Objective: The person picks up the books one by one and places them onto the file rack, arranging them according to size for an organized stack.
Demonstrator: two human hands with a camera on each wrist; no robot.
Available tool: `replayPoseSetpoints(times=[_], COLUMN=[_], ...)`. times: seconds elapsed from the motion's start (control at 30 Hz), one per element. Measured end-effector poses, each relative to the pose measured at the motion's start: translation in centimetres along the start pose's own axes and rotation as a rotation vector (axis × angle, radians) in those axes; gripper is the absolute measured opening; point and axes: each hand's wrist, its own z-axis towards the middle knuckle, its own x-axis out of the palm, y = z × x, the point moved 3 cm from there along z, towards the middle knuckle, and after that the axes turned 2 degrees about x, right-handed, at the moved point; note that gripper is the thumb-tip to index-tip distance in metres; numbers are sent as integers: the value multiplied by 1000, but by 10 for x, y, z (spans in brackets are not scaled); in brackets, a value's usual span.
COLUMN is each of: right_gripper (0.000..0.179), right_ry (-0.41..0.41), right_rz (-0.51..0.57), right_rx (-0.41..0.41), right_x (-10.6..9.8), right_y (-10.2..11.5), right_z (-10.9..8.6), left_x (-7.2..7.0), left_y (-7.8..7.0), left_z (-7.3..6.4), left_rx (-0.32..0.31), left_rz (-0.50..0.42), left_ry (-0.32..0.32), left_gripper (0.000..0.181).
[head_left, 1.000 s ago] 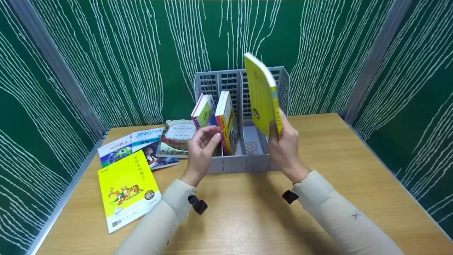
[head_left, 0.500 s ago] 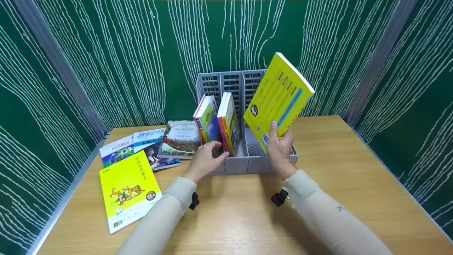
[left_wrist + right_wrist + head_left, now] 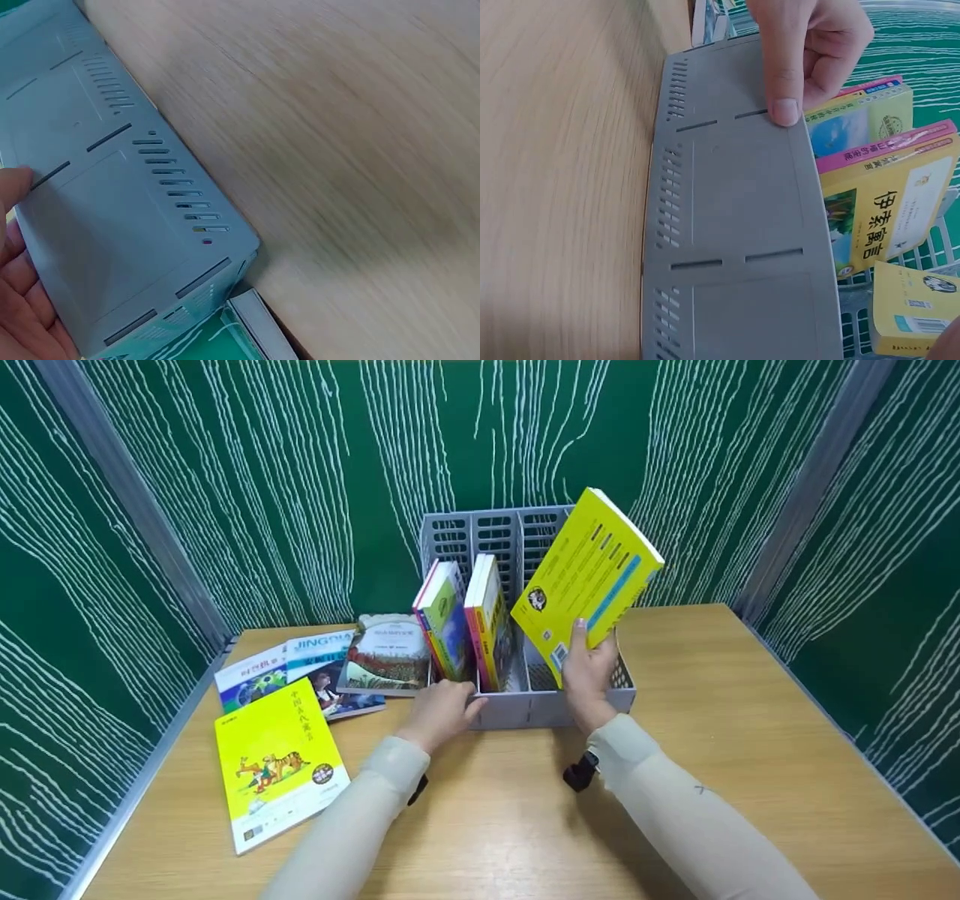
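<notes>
My right hand (image 3: pixel 589 675) holds a yellow book (image 3: pixel 589 577) tilted above the right part of a grey book rack (image 3: pixel 540 710), thumb on its back cover. The lower corner dips toward a right-hand compartment. My left hand (image 3: pixel 441 709) grips the rack's front edge near its left end. In the left wrist view, its thumb (image 3: pixel 15 184) lies on the grey front panel, with the curled fingers past the edge. Thin books (image 3: pixel 448 619) stand in the leftmost compartment, and more books (image 3: pixel 486 622) in the one beside it. The right wrist view shows the yellow book's barcode corner (image 3: pixel 915 300).
Left of the rack, a yellow book with a tiger picture (image 3: pixel 281 765) lies flat on the wooden table (image 3: pixel 510 825). Behind it, several books overlap, including a dark-edged one (image 3: pixel 386 652) close to the rack. Green walls (image 3: pixel 247 495) with white lines enclose the table.
My left hand has come down from beside the standing books to the rack's front edge. My right hand has turned the yellow book so its back cover faces the head camera, then lowered it slightly.
</notes>
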Motion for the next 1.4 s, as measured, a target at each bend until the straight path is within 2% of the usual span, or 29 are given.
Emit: replayPoseSetpoints(times=[0.23, 0.33, 0.5, 0.73, 0.97, 1.23, 1.4], right_gripper=[38, 38, 40, 40, 40, 47, 46], right_ry=[-106, -122, -98, -69, -22, 20, 67], right_rz=[31, 32, 12, 9, 14, 85, 58], right_rx=[-40, -63, -85, -11, -34, -84, -46], right_x=[-6, -10, -10, -1, 13, 23, 27], right_y=[5, 8, 7, -6, -10, -13, -24], right_z=[-3, 0, 5, 4, 5, 9, 4], left_x=[2, 0, -1, 4, 3, 3, 4], left_y=[-1, 0, 1, 0, -1, 0, 0], left_z=[1, 1, 2, 1, 0, 2, 1], left_rx=[19, 20, 5, -15, -33, -37, -35], left_rz=[15, 17, 13, -4, -21, -33, -22], left_ry=[-34, -42, -46, -23, -30, -30, -21], left_gripper=[37, 37, 36, 35, 37, 37, 35])
